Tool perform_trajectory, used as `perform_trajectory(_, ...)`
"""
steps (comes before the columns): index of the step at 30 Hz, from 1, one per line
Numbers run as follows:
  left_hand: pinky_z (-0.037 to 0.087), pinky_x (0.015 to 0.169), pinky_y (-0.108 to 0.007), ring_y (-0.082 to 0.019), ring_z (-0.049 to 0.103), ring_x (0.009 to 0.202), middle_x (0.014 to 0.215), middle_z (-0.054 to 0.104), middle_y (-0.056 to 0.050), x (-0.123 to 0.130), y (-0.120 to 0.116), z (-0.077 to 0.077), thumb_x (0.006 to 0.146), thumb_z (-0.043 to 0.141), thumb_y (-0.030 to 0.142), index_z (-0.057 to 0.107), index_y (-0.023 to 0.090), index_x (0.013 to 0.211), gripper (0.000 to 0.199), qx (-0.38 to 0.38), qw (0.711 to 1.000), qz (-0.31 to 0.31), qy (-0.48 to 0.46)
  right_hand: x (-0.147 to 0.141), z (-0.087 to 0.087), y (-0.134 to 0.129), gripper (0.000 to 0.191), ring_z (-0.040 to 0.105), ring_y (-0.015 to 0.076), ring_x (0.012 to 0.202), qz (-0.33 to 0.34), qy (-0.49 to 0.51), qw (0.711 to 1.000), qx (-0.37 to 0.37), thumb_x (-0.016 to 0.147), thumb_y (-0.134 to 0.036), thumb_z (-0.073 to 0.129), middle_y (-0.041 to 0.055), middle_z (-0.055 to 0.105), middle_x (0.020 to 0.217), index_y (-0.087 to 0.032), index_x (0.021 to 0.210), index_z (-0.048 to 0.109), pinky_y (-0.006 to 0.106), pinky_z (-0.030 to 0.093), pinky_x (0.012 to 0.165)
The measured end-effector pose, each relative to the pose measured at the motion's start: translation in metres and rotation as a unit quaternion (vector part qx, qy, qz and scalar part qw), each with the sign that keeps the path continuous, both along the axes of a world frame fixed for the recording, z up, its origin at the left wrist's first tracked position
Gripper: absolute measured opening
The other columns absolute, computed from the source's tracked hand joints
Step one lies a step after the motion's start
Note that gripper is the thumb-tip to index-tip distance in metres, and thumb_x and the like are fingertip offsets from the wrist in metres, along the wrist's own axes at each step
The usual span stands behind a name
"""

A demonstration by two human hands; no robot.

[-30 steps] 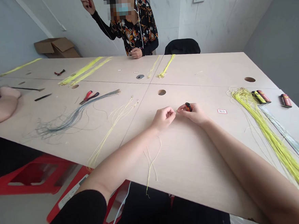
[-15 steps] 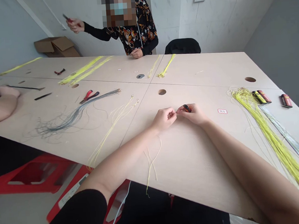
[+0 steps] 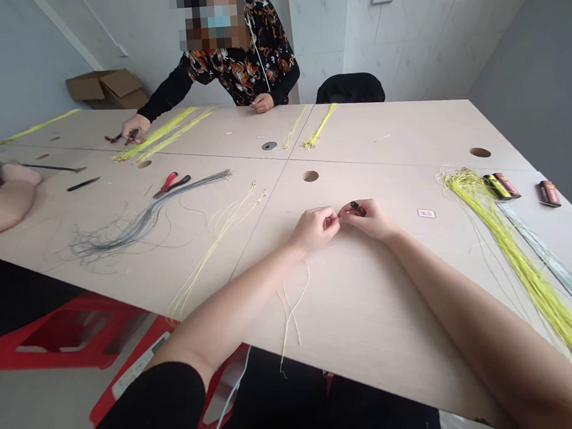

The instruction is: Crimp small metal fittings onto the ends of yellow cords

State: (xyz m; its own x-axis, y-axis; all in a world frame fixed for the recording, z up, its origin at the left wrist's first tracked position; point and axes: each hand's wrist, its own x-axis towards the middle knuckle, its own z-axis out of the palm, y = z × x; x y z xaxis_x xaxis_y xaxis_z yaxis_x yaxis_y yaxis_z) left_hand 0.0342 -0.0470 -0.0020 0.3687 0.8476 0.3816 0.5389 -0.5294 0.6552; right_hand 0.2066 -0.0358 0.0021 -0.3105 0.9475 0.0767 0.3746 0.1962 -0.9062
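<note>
My left hand (image 3: pixel 316 228) is closed in a pinch above the table, fingertips almost touching those of my right hand. Thin yellow cord (image 3: pixel 293 315) trails from under my left wrist toward the table's front edge; the bit between my fingertips is too small to make out clearly. Closed as well, my right hand (image 3: pixel 374 220) has a small tool with a black and orange handle (image 3: pixel 357 207) in its grip, its working end hidden by the fingers. Left of my hands lie several loose yellow cords (image 3: pixel 214 236) with small metal ends.
A grey cord bundle (image 3: pixel 144 221) and red-black pliers (image 3: pixel 171 183) lie to the left. On the right are a thick yellow cord bundle (image 3: pixel 508 251), a metal ruler (image 3: pixel 554 264) and batteries (image 3: pixel 502 186). A co-worker's hand (image 3: pixel 135 128) is across the table; another person's arm (image 3: pixel 3 198) rests far left.
The co-worker opposite has lowered a raised hand with a tool down to the table by the yellow cords. My own hands have barely moved.
</note>
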Motion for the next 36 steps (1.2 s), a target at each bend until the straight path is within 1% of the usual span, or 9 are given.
perform_trajectory(12,0.034,0.057,-0.023,-0.009,0.043,0.052,0.052,0.046,0.004,0.0001,-0.0001,0.0,0.073,0.051,0.019,0.049,0.018,0.062,0.011,-0.004,1.0,0.006,0.002,0.0005,-0.0035,0.0015,0.018,0.038,0.0106,0.059,0.004,-0.003,1.0,0.017,0.067,-0.029,0.051,-0.0014,0.048,0.059,-0.015,0.069,0.063,0.026,0.033,0.057)
perform_trajectory(16,0.034,0.057,-0.023,-0.009,0.042,0.052,0.053,0.047,0.004,0.0002,-0.0009,0.0009,0.074,0.05,0.019,0.049,0.018,0.062,0.012,0.002,1.0,0.003,-0.004,0.0004,-0.0023,0.0014,0.019,0.038,0.0105,0.058,0.0,0.001,1.0,0.017,0.066,-0.028,0.051,-0.0009,0.048,0.058,-0.015,0.068,0.064,0.025,0.032,0.056)
perform_trajectory(20,0.033,0.056,-0.023,-0.009,0.043,0.053,0.054,0.048,0.003,-0.0004,-0.0018,0.0022,0.074,0.05,0.02,0.05,0.018,0.063,0.012,-0.004,1.0,0.014,0.0,0.0,-0.0015,0.0007,0.018,0.037,0.0104,0.058,-0.006,-0.004,1.0,0.02,0.066,-0.028,0.052,-0.0004,0.049,0.058,-0.014,0.068,0.064,0.025,0.032,0.055)
perform_trajectory(23,0.033,0.055,-0.023,-0.01,0.045,0.053,0.054,0.051,0.003,-0.0006,-0.003,0.0037,0.074,0.051,0.022,0.051,0.018,0.063,0.011,-0.016,1.0,0.025,0.008,-0.0001,-0.0015,0.0004,0.019,0.038,0.0104,0.057,-0.005,-0.007,1.0,0.023,0.066,-0.029,0.052,-0.0004,0.05,0.058,-0.015,0.068,0.064,0.025,0.032,0.055)
perform_trajectory(28,0.033,0.054,-0.023,-0.01,0.048,0.052,0.054,0.054,0.004,-0.0011,-0.0033,0.0046,0.075,0.052,0.028,0.052,0.019,0.065,0.014,-0.061,0.997,0.047,0.019,0.0005,-0.0015,0.0008,0.02,0.038,0.0104,0.057,0.002,-0.005,1.0,0.021,0.066,-0.03,0.052,-0.0004,0.051,0.058,-0.015,0.068,0.065,0.025,0.032,0.055)
perform_trajectory(33,0.038,0.06,-0.024,-0.012,0.054,0.063,0.064,0.059,0.001,-0.0036,-0.0014,0.0041,0.076,0.049,0.03,0.048,0.019,0.064,0.017,-0.053,0.998,0.034,0.016,0.0006,-0.0017,0.0011,0.021,0.039,0.0106,0.057,0.003,-0.005,1.0,0.016,0.066,-0.031,0.054,0.0,0.052,0.059,-0.014,0.069,0.066,0.026,0.031,0.055)
perform_trajectory(36,0.043,0.069,-0.027,-0.016,0.06,0.078,0.075,0.064,-0.003,-0.0046,-0.0013,0.0048,0.077,0.047,0.028,0.044,0.019,0.061,0.019,-0.041,0.999,0.02,-0.003,0.0003,-0.0017,0.0008,0.021,0.038,0.01,0.055,0.004,-0.006,1.0,0.016,0.066,-0.032,0.055,-0.001,0.05,0.057,-0.014,0.069,0.066,0.025,0.03,0.054)
